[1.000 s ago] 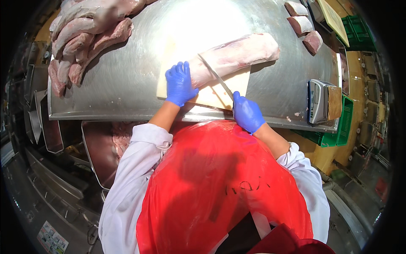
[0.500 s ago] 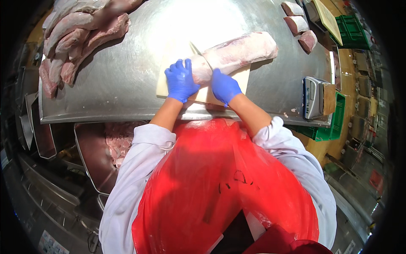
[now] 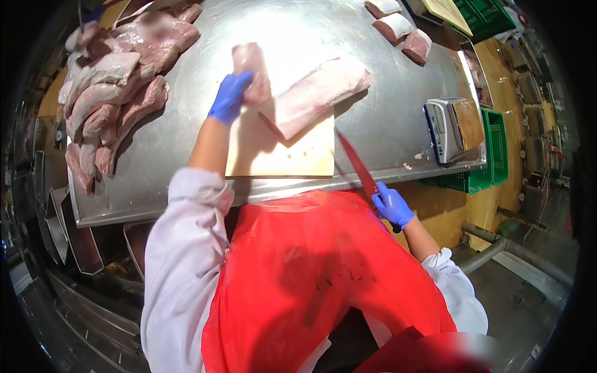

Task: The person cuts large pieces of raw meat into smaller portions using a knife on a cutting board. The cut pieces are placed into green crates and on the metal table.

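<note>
Both hands wear blue gloves. My left hand (image 3: 230,96) grips a cut piece of meat (image 3: 252,71), lifted over the far left part of the white cutting board (image 3: 305,158). Beside it a long pale slab of meat (image 3: 323,93) lies slanted, its near end on the board and its far end past the edge onto the table. My right hand (image 3: 392,206) is closed round the handle of a knife (image 3: 357,160). The blade looks red and points up and left, beyond the table's front edge, away from the meat.
A heap of raw meat (image 3: 102,93) covers the table's left side. Several short meat blocks (image 3: 394,28) sit at the far right. A scale (image 3: 446,130) stands on the right edge, near green crates (image 3: 494,149). The steel table (image 3: 385,112) has a raised front rim.
The end piece is now severed from the slab and raised in my left hand. My right hand has drawn the knife out of the meat, back and to the right.
</note>
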A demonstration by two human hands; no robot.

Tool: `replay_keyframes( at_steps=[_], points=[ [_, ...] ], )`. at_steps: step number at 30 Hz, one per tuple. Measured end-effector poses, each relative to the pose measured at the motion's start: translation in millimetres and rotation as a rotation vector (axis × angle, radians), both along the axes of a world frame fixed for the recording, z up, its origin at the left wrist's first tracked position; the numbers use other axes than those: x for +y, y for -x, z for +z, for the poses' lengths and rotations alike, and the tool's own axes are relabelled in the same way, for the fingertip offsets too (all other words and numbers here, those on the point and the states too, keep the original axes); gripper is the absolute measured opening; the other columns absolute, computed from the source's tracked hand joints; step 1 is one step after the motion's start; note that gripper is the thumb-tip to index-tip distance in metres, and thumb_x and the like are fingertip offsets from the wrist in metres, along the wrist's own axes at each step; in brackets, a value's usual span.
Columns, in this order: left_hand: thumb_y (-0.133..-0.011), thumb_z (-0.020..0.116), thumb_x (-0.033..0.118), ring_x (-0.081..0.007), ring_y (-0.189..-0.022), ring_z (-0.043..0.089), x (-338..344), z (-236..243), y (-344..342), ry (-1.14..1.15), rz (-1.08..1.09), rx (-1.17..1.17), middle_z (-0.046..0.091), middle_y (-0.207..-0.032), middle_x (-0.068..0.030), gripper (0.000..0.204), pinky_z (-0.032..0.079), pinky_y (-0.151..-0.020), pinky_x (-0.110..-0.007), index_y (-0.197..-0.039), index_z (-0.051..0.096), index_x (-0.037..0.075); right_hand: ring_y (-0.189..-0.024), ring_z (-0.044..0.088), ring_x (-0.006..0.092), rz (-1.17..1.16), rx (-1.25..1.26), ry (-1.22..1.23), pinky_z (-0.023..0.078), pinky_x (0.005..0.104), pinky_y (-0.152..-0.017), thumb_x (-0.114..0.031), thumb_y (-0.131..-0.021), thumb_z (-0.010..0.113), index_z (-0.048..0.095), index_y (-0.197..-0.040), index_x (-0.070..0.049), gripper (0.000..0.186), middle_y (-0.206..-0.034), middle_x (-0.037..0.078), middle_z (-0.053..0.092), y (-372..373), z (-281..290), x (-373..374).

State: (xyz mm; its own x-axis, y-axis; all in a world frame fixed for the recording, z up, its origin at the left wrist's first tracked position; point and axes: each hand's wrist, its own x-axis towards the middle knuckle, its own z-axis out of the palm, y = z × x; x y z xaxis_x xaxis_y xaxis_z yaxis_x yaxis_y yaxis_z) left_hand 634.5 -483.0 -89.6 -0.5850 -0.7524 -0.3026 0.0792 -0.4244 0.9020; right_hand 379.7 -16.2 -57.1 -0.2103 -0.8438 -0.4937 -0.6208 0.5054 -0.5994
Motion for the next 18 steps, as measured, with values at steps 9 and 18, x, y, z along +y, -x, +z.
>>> replay_keyframes(
  at_steps=[9, 18],
  points=[
    [-0.052, 0.094, 0.052, -0.0398, -0.118, 0.062, 99, 9, 129, 1.084, -0.569, -1.218, 0.06, -0.127, -0.03, 0.125, 0.052, -0.098, -0.044, -0.146, 0.034, -0.004, -0.054, 0.06, 0.0123, -0.635, -0.356, 0.284, 0.049, 0.0281, -0.045, -0.016, -0.102, 0.056, 0.051, -0.107, 0.0, 0.018, -0.071, 0.008, 0.063, 38, -22, 32],
    [-0.061, 0.087, 0.036, -0.0408, -0.105, 0.068, 57, 27, 121, 0.937, -0.475, -1.306, 0.069, -0.111, -0.0263, 0.087, 0.057, -0.089, -0.042, -0.126, 0.051, -0.009, -0.047, 0.057, 0.0133, -0.679, -0.554, 0.349, 0.046, 0.0284, -0.042, -0.011, -0.103, 0.053, 0.045, -0.101, -0.005, 0.01, -0.069, 0.009, 0.061, 69, -90, -1]
  ],
)
